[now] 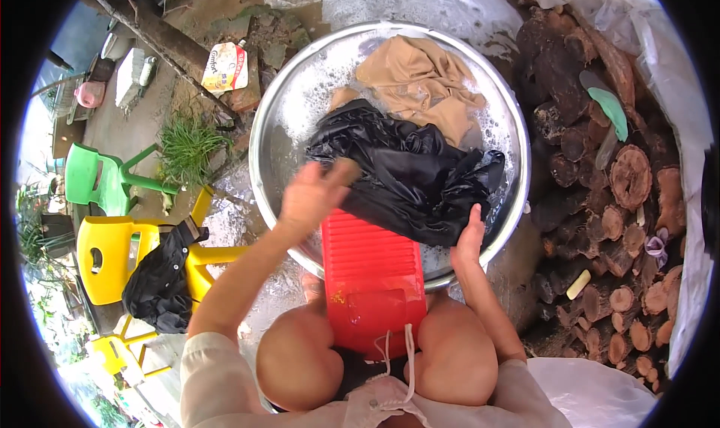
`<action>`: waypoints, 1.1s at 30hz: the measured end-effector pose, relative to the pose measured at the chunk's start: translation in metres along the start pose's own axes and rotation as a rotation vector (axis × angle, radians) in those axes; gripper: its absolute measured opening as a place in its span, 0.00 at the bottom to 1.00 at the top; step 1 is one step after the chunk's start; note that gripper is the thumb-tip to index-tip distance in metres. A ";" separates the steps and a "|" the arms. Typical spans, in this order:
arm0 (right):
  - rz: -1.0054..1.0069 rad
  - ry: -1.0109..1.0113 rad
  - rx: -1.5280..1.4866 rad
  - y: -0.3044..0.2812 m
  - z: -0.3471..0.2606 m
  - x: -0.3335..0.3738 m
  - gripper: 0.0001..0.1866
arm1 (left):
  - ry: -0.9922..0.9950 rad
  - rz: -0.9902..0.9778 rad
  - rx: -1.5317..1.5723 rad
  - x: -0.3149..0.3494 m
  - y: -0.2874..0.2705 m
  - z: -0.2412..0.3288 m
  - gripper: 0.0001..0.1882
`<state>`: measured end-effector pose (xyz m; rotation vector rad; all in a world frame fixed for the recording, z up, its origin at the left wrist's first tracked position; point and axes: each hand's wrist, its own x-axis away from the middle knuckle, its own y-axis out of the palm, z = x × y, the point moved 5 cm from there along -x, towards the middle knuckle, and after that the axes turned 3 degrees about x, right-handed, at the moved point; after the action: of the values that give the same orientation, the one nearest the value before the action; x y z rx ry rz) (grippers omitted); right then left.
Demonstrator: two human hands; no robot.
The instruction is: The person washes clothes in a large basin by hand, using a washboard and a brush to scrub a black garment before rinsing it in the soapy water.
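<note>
A wet black garment (397,169) lies bunched over the top of a red ribbed washboard (371,255), inside a wide metal basin (264,102) of soapy water. My left hand (316,197) is over the garment's left edge, slightly blurred, its thumb and fingers apart and nothing seen in them. At the garment's lower right corner, my right hand (469,239) is closed on the cloth; the thumb shows and the fingers are mostly hidden. Behind the black garment, a tan garment (420,79) rests partly in the suds. The washboard's near end stands between my knees.
Stacked firewood (626,203) rises close on the right, beside white plastic sheeting (686,278). Left are a green chair (105,177) and a yellow chair (105,259) with a dark shirt (161,278) draped on it. A white pouch (225,68) lies beyond the grass tuft (189,147).
</note>
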<state>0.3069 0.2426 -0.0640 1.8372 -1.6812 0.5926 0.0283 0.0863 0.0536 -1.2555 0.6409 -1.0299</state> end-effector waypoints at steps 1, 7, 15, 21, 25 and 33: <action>-0.022 0.000 0.011 -0.003 0.008 -0.008 0.28 | -0.011 -0.141 0.187 -0.006 -0.001 0.046 0.22; -0.118 0.075 -0.092 0.008 -0.036 0.008 0.27 | 0.461 -0.029 0.370 0.014 0.052 0.098 0.21; -0.468 0.261 -0.458 0.184 -0.102 0.089 0.17 | -0.205 0.178 0.071 -0.007 0.027 -0.048 0.23; -0.904 -0.032 -0.436 0.189 -0.126 0.113 0.25 | -0.519 0.321 0.460 -0.016 -0.009 -0.074 0.24; -0.293 -0.164 0.491 0.069 -0.036 0.037 0.22 | -0.581 0.248 0.406 -0.007 0.035 -0.102 0.26; -0.328 0.136 0.214 0.049 -0.004 0.035 0.24 | -0.453 0.431 0.664 0.023 0.030 -0.036 0.25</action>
<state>0.2620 0.2179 -0.0320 2.1141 -1.2319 0.7580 0.0158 0.0488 0.0191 -0.6793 0.1684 -0.4987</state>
